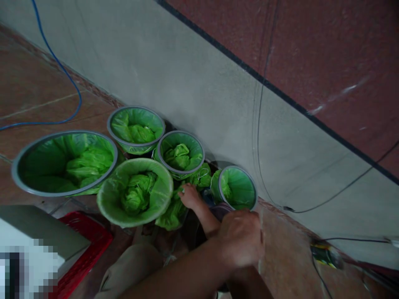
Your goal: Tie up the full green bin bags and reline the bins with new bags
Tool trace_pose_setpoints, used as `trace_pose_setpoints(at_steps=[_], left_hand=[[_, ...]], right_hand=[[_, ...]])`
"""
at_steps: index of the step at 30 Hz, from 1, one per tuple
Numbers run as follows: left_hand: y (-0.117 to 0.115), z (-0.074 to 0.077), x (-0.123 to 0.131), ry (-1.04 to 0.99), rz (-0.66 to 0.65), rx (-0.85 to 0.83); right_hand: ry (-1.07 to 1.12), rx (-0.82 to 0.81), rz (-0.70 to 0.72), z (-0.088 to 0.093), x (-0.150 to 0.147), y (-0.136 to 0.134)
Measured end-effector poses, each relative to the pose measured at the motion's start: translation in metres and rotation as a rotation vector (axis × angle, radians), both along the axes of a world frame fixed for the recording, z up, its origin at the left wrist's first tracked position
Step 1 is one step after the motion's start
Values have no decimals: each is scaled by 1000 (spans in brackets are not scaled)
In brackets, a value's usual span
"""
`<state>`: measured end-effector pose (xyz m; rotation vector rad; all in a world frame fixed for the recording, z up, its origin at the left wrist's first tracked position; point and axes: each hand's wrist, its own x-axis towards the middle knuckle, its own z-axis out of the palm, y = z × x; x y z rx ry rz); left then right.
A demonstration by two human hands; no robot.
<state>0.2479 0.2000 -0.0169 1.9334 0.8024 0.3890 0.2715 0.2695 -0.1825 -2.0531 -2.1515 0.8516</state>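
My left hand [241, 237] is blurred and reaches across from the lower left, just below a small grey-rimmed bin [239, 187] lined with a green bag. Its fingers curl under and away from me, so what they grip is hidden. A second forearm [251, 284], apparently my right, comes up from the bottom edge; its hand is hidden behind my left. Another person's hand [190, 196] touches loose green plastic bags [173, 211] between the bins. A round bin [102, 199] with a green liner folded over its rim stands left of that hand.
More lined bins stand close together: a large oval one [18, 178], a round one [136, 145] and a smaller one [201, 160]. A red crate [104, 241] is at lower left. A blue cable [75, 89] crosses the floor. The wall [199, 91] runs behind the bins.
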Motion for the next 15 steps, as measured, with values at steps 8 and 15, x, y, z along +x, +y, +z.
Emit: trace_pose_setpoints(at_steps=[8,15], left_hand=[[1,1,-2,-18,55,27],[5,5,-6,-131,146,-10]], right_hand=[[864,163,-794,21,36,-15],[964,253,-714,71,23,-7]])
